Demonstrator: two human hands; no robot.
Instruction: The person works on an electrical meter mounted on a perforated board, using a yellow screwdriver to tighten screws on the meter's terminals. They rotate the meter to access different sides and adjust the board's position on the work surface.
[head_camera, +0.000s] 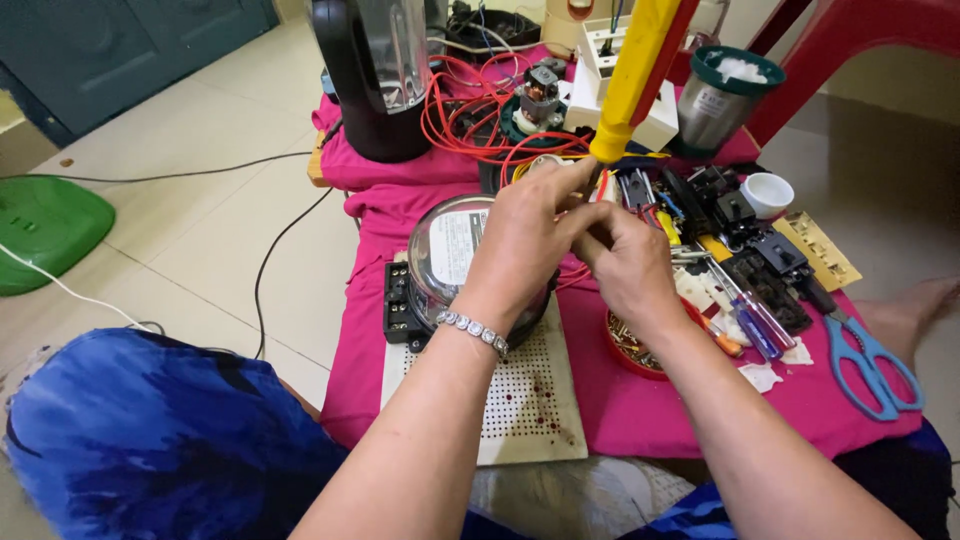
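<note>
My left hand (525, 225) and right hand (625, 262) meet, fingers (575, 190) pinched on the tip of a yellow screwdriver (632, 75) — what they grip I cannot tell — just above the round electric meter (445, 255) on the pink-clothed desk (640, 405); blue scissors (872, 360) lie right.

Lighting: soft, even daylight, bright over the whole scene; source direction not clear. Shadows: faint, only a weak one under my left hand (520, 235) and right hand (625, 265). Glare: white streaks on the clear jug (385, 60) far left; a sheen on the round meter cover (450, 250); pale gloss on the floor tiles (190, 200). Focus: sharp mid-scene; my blue clothing (150, 440) nearest me is slightly soft. Distortion: wide-angle stretch at the edges; the yellow tool (630, 75) looms large.
</note>
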